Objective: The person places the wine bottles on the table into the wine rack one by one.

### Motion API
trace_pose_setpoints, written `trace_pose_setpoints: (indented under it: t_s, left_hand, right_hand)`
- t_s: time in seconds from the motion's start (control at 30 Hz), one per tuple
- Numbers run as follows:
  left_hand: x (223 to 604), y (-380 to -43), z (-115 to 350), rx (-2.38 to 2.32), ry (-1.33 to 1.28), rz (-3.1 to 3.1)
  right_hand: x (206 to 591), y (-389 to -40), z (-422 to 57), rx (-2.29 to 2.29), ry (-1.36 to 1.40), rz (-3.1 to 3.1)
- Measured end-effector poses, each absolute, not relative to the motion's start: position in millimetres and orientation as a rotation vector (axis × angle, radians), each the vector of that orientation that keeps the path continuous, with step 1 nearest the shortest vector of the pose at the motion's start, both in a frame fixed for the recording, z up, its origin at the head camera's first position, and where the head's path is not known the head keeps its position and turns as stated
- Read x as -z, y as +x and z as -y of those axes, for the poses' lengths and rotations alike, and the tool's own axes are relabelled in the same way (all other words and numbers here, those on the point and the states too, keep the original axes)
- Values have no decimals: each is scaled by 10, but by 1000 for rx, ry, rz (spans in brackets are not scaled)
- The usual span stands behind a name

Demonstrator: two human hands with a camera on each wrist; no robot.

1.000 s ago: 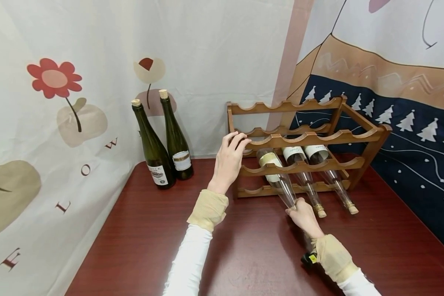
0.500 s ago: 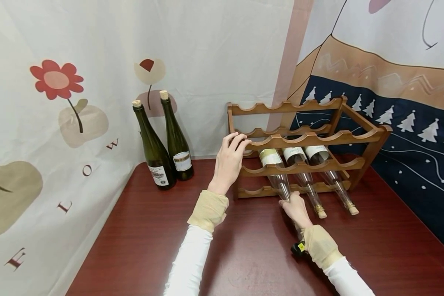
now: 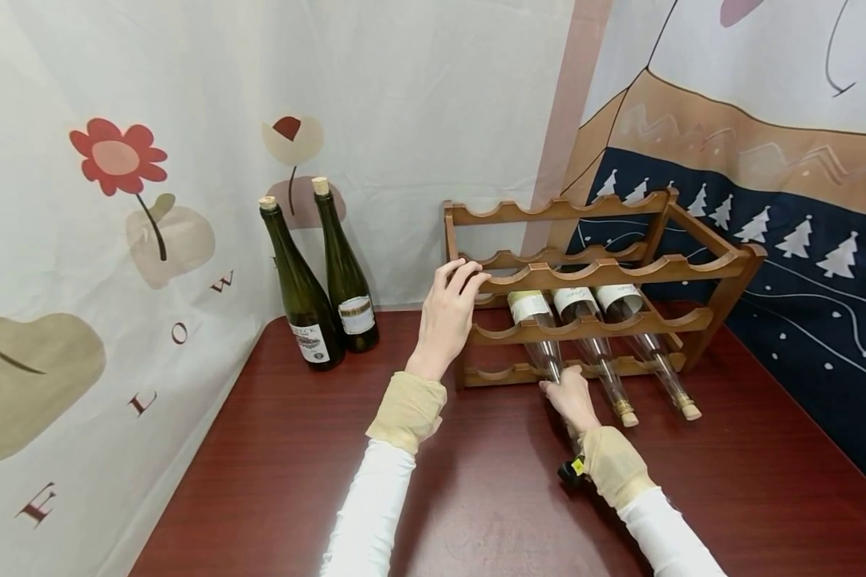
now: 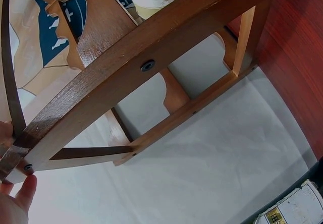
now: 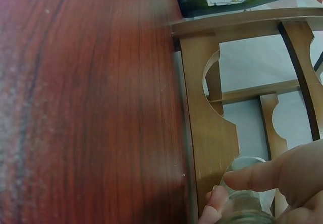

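In the head view a wooden wine rack (image 3: pixel 599 272) stands at the back right of the table. My left hand (image 3: pixel 447 316) holds the front left corner of its upper rail; in the left wrist view, fingertips (image 4: pixel 26 189) touch the rack's end post. With my right hand (image 3: pixel 570 399) I grip the neck of a clear wine bottle (image 3: pixel 544 344), which lies in the rack with its pale label (image 3: pixel 528 305) behind the middle rail. My fingers hide its cork end. Two more clear bottles (image 3: pixel 597 353) (image 3: pixel 653 353) lie to its right, corked necks pointing toward me.
Two corked green bottles (image 3: pixel 303 296) (image 3: pixel 348 280) stand upright left of the rack near the back edge. The reddish-brown table (image 3: pixel 476 513) spreads in front. A printed cloth (image 3: pixel 433 120) hangs close behind the rack and bottles. A small black device (image 3: pixel 570 473) sits at my right wrist.
My right hand has moved forward and slightly left, sliding the clear bottle deeper into the rack and straightening it. The left hand has stayed on the rack's corner.
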State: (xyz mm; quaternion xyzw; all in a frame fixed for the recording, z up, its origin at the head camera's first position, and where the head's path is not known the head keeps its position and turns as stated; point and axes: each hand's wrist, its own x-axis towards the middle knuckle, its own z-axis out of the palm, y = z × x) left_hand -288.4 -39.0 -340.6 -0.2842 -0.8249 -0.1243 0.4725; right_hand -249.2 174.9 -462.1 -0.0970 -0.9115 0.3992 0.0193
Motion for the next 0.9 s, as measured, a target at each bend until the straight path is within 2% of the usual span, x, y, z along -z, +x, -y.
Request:
trace_pose_setpoints:
  t_s: [0.57, 0.9]
  left_hand:
    - [3399, -2878, 394, 313, -696, 2012]
    - [3407, -2878, 392, 311, -698, 2011]
  right_hand:
    - [4557, -2591, -1764, -1250, -330, 2901]
    - [4489, -2529, -1775, -1026, -353, 3037]
